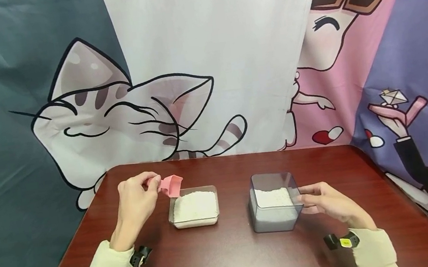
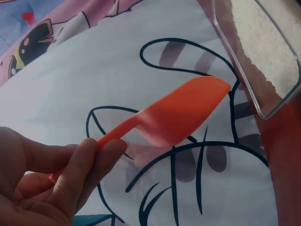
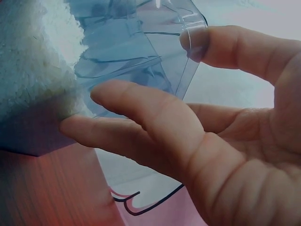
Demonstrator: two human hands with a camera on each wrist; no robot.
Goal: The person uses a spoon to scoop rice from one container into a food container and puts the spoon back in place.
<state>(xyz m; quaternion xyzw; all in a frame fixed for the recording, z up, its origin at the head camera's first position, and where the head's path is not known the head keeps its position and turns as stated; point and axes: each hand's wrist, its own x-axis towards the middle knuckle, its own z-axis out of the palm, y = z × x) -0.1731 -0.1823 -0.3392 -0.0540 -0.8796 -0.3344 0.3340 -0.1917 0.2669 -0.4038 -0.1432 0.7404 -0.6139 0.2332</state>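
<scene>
My left hand [image 1: 137, 204] pinches the thin handle of a pink scoop [image 1: 172, 186], which looks orange-red in the left wrist view [image 2: 183, 113]. The scoop's bowl is tipped above the left rear corner of a low clear dish [image 1: 196, 222]. White rice [image 1: 196, 204] fills much of that dish. To the right stands a taller grey see-through box [image 1: 276, 220], partly filled with more white rice [image 3: 37, 61]. On the box's right side rest the extended fingers [image 3: 141, 106] of my right hand [image 1: 330, 203], with the thumb at its edge.
Both containers stand apart on a dark red-brown wooden table [image 1: 231, 262]. Behind its far edge hangs a cloth backdrop [image 1: 216, 25] with cartoon figures. Each wrist wears a black strap with a small device.
</scene>
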